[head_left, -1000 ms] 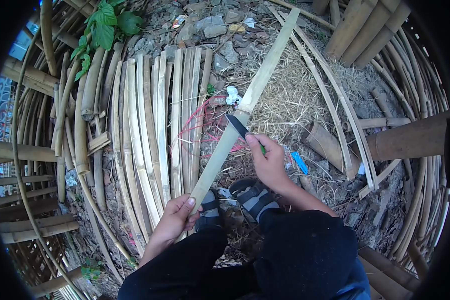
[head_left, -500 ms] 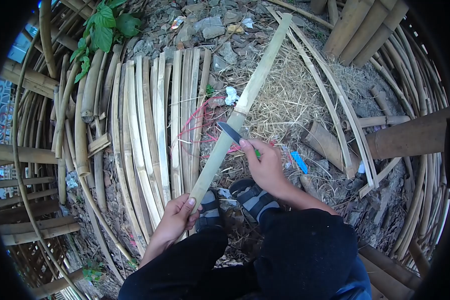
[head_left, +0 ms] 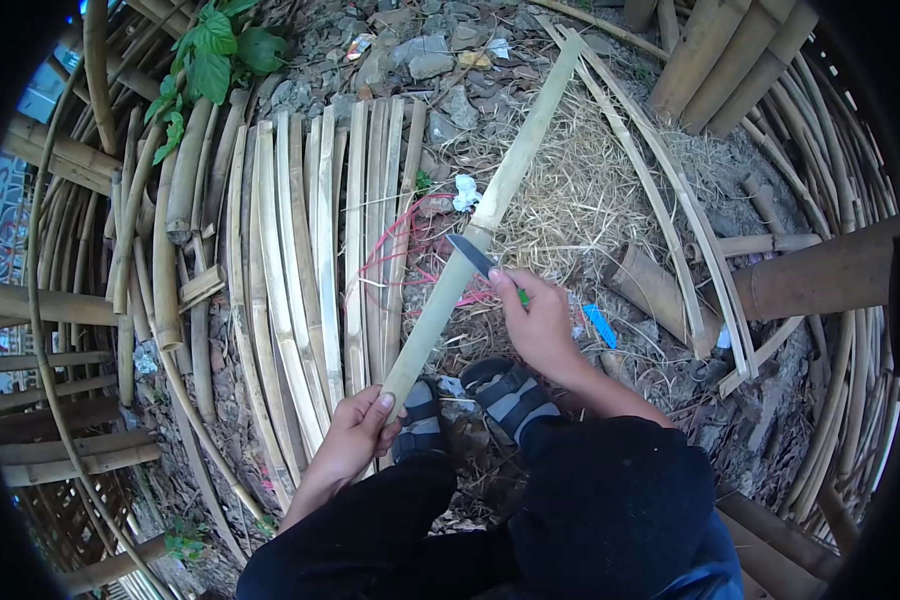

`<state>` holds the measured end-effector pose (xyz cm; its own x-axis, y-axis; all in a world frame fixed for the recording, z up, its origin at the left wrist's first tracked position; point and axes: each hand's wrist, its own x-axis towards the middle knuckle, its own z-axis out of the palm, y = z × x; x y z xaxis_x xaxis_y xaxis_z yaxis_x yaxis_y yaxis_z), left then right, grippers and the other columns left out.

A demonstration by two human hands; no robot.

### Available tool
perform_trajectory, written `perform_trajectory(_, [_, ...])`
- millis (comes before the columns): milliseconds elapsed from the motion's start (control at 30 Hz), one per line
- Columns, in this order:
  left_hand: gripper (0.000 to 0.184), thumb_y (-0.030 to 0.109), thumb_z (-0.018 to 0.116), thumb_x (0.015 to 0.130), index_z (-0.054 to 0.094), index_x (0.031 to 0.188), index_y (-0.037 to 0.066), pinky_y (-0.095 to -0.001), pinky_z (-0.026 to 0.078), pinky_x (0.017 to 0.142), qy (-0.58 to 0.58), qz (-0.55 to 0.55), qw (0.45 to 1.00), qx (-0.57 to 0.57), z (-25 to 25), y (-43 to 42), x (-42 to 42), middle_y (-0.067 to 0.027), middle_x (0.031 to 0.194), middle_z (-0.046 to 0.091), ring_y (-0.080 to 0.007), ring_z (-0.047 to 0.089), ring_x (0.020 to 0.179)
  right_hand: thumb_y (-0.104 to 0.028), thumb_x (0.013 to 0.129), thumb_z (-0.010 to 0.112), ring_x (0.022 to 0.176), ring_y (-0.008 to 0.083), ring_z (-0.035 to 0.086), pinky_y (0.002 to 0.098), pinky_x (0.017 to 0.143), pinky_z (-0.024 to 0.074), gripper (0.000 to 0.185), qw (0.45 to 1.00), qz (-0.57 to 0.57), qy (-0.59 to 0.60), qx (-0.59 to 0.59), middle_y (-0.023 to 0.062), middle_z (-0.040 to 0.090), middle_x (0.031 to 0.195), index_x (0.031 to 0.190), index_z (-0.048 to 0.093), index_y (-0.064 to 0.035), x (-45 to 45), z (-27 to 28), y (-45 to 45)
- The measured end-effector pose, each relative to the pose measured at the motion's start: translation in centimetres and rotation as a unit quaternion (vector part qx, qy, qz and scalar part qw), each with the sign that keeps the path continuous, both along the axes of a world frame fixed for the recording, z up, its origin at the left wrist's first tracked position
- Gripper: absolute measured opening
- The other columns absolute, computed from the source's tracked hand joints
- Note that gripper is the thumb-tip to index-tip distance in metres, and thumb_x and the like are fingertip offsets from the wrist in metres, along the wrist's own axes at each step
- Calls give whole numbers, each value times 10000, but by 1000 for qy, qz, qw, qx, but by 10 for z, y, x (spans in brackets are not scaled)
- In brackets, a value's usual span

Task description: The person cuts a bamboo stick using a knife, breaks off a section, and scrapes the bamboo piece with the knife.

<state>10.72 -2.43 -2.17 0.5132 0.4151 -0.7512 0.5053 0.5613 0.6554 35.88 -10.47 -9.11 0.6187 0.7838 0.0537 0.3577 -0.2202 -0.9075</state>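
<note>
A long, pale green bamboo strip [head_left: 515, 165] slants from lower left to upper right in front of me. My left hand [head_left: 358, 430] is closed round its near end, thumb on top. My right hand [head_left: 542, 318] grips a knife [head_left: 471, 256] with a dark blade; a bit of green handle shows between the fingers. The blade lies across the strip just below a node near its middle. Whether the edge bites into the bamboo I cannot tell.
A row of split bamboo strips [head_left: 305, 270] lies to the left. Dry shavings [head_left: 580, 190] cover the ground beyond my right hand. Two curved strips [head_left: 670, 180] and thick bamboo poles [head_left: 820, 270] are at the right. Pink string [head_left: 385, 255] lies near the strip. My sandals [head_left: 515, 398] are below.
The knife and my right hand have shifted slightly to the right, and the blade has turned a little steeper. My left hand holds its place on the strip.
</note>
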Motion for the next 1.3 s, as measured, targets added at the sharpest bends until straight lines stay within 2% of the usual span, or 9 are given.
perform_trajectory(133, [296, 283, 468, 1115, 596, 1019, 33, -215, 316, 489, 8, 1, 1000, 10, -3, 1, 0, 32, 682, 452, -51, 376, 562, -277, 1018, 618, 771, 399, 684, 473, 667, 531, 257, 998, 46, -26, 27, 179, 701, 853, 974, 721, -45, -12, -4, -6])
perform_trajectory(267, [297, 280, 475, 1113, 606, 1014, 33, -213, 321, 487, -4, 4, 1000, 20, -6, 0, -3, 30, 677, 466, -48, 390, 560, -280, 1022, 609, 766, 400, 682, 475, 664, 529, 253, 1000, 15, 2, -13, 183, 691, 857, 977, 707, -52, 6, 2, 4])
perform_trajectory(367, [286, 259, 477, 1109, 591, 1002, 19, -227, 309, 502, 25, -15, 997, 71, -14, -3, -1, 26, 673, 457, -66, 364, 547, -281, 1031, 590, 731, 417, 676, 491, 654, 527, 284, 996, 76, -55, 13, 214, 689, 829, 993, 720, -31, -11, -2, -1])
perform_trajectory(467, [271, 234, 485, 1106, 596, 989, 16, -226, 320, 513, 11, -17, 997, 68, -15, -4, -1, 27, 674, 465, -65, 387, 556, -293, 1030, 589, 725, 426, 673, 505, 654, 525, 302, 997, 31, -4, -66, 216, 682, 806, 965, 716, -27, 8, 14, 4])
perform_trajectory(667, [288, 251, 502, 1103, 622, 992, 14, -244, 347, 530, 33, -42, 992, 115, -23, -2, -4, 25, 651, 494, -61, 423, 567, -315, 1031, 582, 727, 425, 675, 500, 645, 519, 320, 995, 69, -56, -34, 212, 686, 788, 985, 735, -38, -12, -4, -3])
perform_trajectory(800, [288, 239, 515, 1097, 619, 974, 0, -252, 355, 538, 31, -48, 989, 136, -21, -3, -1, 18, 655, 510, -68, 436, 574, -307, 1032, 579, 742, 431, 677, 512, 660, 523, 314, 997, 25, -3, -69, 217, 694, 812, 965, 727, -37, 10, 6, 8])
perform_trajectory(933, [289, 219, 531, 1090, 619, 946, -16, -263, 376, 543, 56, -61, 978, 192, -24, -1, 1, 3, 646, 528, -72, 461, 579, -299, 1032, 577, 720, 435, 674, 508, 653, 521, 314, 996, 68, -41, -33, 217, 683, 769, 986, 728, -28, -6, -4, 2])
perform_trajectory(1067, [288, 211, 537, 1086, 617, 942, -25, -273, 384, 535, 62, -81, 970, 219, -26, -3, -2, -10, 621, 516, -78, 462, 566, -304, 1034, 572, 717, 439, 670, 523, 655, 518, 322, 998, 25, -9, -49, 217, 680, 764, 971, 725, -28, 13, -4, 12])
perform_trajectory(1300, [280, 201, 544, 1081, 605, 936, -31, -288, 389, 531, 61, -88, 965, 239, -25, -3, 0, -25, 611, 514, -89, 461, 559, -303, 1037, 568, 729, 436, 679, 515, 668, 526, 316, 996, 47, 10, -82, 225, 685, 765, 1024, 733, -33, 5, 2, 9])
